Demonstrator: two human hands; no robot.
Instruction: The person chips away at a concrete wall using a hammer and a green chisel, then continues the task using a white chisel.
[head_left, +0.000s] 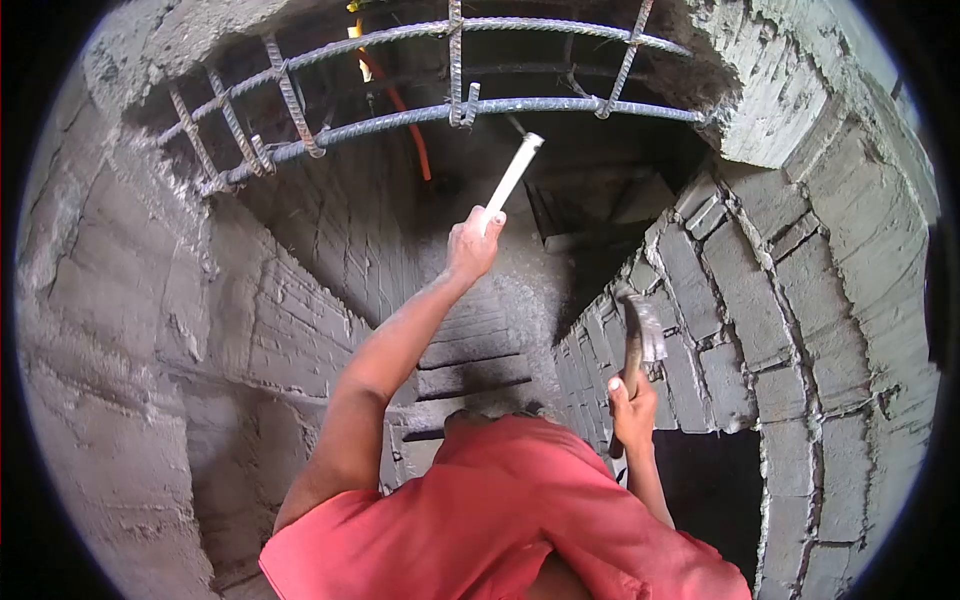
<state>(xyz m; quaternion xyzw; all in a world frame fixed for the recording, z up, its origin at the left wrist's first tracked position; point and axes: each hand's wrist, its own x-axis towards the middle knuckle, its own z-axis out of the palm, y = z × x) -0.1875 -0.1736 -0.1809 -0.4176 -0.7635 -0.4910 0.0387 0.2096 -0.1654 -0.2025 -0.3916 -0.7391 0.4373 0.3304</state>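
My left hand [474, 243] is stretched forward, fingers wrapped around the lower end of a white plastic pipe [512, 180]. The pipe slants up and to the right, its far end just below the lower rebar [400, 120] in this view. A thin grey rod [516, 124] shows by that far end. My right hand [633, 410] is closed on the handle of a claw hammer [640, 335], held head up at the right. The hammer's head overlaps the block wall [745, 290] in this view.
Exposed rebar crosses a broken concrete opening ahead, with rough concrete [780, 90] at its right. An orange hose [405, 110] hangs behind the bars. Plastered wall [120, 330] stands at the left. Steps [475, 378] lie below, and a dark opening [708, 500] is at lower right.
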